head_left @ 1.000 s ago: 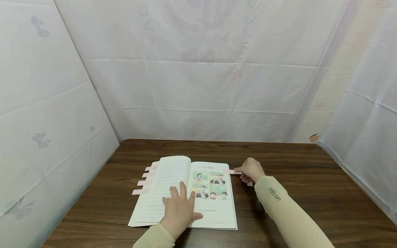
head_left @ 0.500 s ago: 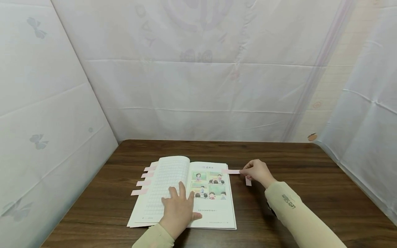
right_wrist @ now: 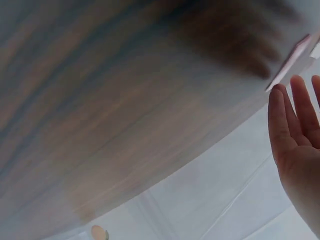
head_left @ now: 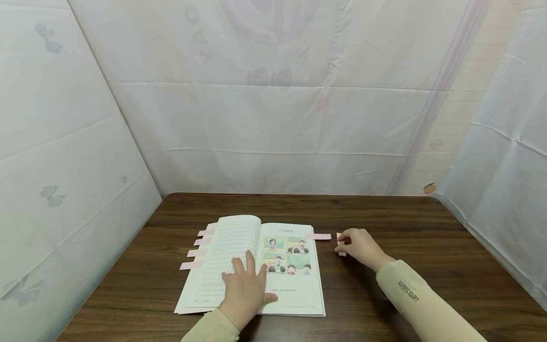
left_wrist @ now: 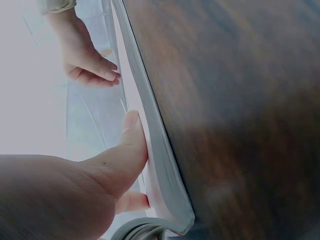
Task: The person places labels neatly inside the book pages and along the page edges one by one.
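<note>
An open book [head_left: 290, 297] lies on the table, with a grid-lined left page and a right page of cartoon pictures. My left hand [head_left: 245, 289] rests spread across its middle, thumb on the right page; in the left wrist view the thumb [left_wrist: 132, 137] lies along the page. One pink sticky tab [head_left: 322, 236] sticks out from the right page's upper edge. To the right of it, a narrow pad of pink sticky notes [head_left: 342, 254] lies on the table. My right hand [head_left: 361, 244] is over this pad, fingertips at it, partly covering it; whether they grip a sheet is hidden.
Several pink tabs [head_left: 192, 264] jut out from the book's left edge. The brown wooden table [head_left: 384, 209] has a white patterned cloth [head_left: 256, 118] hanging behind it and at both sides.
My right hand has let go of the tab at the right page's edge and moved right to the sticky-note pad. The left hand stays on the book.
</note>
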Demonstrator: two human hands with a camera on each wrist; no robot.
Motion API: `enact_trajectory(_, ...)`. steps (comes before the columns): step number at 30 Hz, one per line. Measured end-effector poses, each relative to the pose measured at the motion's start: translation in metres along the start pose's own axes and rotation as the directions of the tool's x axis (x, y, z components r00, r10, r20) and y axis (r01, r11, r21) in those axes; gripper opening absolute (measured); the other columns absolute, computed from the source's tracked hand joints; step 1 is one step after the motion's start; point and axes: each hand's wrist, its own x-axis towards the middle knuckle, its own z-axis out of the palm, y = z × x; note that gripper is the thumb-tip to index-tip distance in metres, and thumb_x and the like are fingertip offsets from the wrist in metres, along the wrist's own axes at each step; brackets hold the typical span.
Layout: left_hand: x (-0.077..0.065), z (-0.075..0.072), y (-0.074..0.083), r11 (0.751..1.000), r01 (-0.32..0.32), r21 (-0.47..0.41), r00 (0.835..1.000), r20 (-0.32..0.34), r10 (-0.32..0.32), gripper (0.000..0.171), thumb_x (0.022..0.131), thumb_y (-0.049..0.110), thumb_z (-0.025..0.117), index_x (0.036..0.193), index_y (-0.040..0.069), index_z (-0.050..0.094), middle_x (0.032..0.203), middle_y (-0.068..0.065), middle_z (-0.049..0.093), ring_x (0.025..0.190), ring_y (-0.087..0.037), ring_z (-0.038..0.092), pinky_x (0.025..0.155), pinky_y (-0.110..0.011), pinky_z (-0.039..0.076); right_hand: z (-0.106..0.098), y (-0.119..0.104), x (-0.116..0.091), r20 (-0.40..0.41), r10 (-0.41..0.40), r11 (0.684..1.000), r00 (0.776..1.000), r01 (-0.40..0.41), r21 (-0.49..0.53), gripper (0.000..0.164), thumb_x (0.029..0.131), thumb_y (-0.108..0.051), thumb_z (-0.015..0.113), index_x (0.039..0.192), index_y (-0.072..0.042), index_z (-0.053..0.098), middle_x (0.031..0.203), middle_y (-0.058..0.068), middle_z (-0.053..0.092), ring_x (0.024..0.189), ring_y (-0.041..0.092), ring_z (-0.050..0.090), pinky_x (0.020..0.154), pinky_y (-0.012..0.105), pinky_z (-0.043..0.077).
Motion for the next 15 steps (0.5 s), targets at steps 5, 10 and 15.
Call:
enact_trajectory(5, 0.000, 0.003, 0.000, 1.000, -0.001, 0.001, 1.000, -0.018, 0.001, 0.077, 0.072, 0.083, 0.052, 0.119, 0.027, 0.073, 0.130, -0.021, 0.062, 0.101, -0.044, 0.060, 0.061, -0.052, 0.058, 0.000, 0.009, -0.003, 0.017, -0.087, 0.995, 0.996, 0.088, -0.041, 0.026, 0.081, -0.016, 0.081, 0.101, -0.002, 0.073, 0.109, 0.012, 0.070, 0.104, 0.030, 0.065, 0.092, 0.048, 0.051)
enact_trajectory(10, -0.001, 0.002, -0.001, 1.000, -0.006, 0.005, 1.000, -0.028, 0.006, 0.076, 0.072, 0.083, 0.052, 0.119, 0.026, 0.073, 0.129, -0.022, 0.062, 0.101, -0.044, 0.060, 0.060, -0.052, 0.058, 0.002, 0.017, -0.005, 0.055, -0.139, 0.989, 0.989, 0.142, -0.045, 0.042, 0.081, -0.018, 0.081, 0.116, 0.002, 0.070, 0.124, 0.018, 0.068, 0.123, 0.040, 0.058, 0.102, 0.054, 0.046)
enact_trajectory(15, 0.000, -0.001, -0.001, 1.000, -0.004, -0.004, 1.000, -0.018, 0.004, 0.076, 0.073, 0.083, 0.053, 0.119, 0.025, 0.073, 0.130, -0.022, 0.061, 0.102, -0.045, 0.060, 0.061, -0.053, 0.057, 0.000, 0.020, -0.006, 0.085, -0.123, 0.992, 0.989, 0.124, 0.000, 0.042, 0.083, -0.019, 0.079, 0.118, 0.003, 0.070, 0.132, 0.020, 0.063, 0.129, 0.042, 0.052, 0.105, 0.055, 0.042)
